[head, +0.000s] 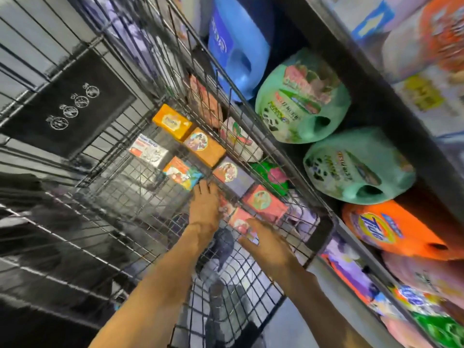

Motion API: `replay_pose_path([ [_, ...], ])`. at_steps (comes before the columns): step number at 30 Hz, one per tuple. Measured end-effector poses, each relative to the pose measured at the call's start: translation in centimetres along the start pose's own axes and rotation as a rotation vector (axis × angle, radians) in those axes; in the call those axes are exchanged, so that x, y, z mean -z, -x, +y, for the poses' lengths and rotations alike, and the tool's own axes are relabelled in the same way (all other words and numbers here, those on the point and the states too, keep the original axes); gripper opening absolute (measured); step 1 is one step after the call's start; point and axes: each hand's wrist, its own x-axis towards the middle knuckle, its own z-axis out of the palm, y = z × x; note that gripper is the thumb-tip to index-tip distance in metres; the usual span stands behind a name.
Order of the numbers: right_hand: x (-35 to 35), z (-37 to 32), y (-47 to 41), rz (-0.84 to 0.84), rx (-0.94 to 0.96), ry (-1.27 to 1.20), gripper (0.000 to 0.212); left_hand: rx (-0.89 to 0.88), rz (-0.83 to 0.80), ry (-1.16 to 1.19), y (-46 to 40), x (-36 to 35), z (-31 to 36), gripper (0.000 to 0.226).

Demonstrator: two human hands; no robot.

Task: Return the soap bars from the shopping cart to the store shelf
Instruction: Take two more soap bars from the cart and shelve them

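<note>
Lying along the wire floor of the shopping cart [82,151], the soap bars run in a row: a yellow-orange box [171,121], a white one [148,149], a brown one with a round picture [204,146] and a bright orange-and-blue wrapper [182,172]. The left hand [204,206] reaches flat toward them, fingers spread, holding nothing. The right hand [267,243] is closing on a pink bar [241,221] (its grip is blurred), beside shelf jugs [301,96].
</note>
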Motion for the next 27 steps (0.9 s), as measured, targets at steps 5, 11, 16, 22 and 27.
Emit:
replay_pose_path([
  [5, -1.1, -0.7, -1.8, 0.078, -0.122, -0.016, 0.049, -0.014, 0.027, 0.153, 1.5, 1.5, -1.7, 0.071],
  [11, -2.6, -0.5, -3.8, 0.035, -0.340, -0.179, 0.050, 0.047, 0.086, 0.315, 4.6, 4.1, -4.1, 0.060],
  [16, -4.3, -1.1, -5.4, 0.148, -0.463, -0.213, 0.071, 0.059, 0.116, 0.363, 5.2, 4.6, -6.5, 0.057],
  [22, -6.6, -1.2, -5.4, 0.366, -0.437, -0.367, 0.068, 0.109, 0.146, 0.464, 5.2, 4.5, -7.1, 0.058],
  [27, -7.4, -0.8, -6.0, 0.303, -0.537, -0.473, 0.073, 0.108, 0.136, 0.484, 5.2, 5.0, -6.9, 0.055],
])
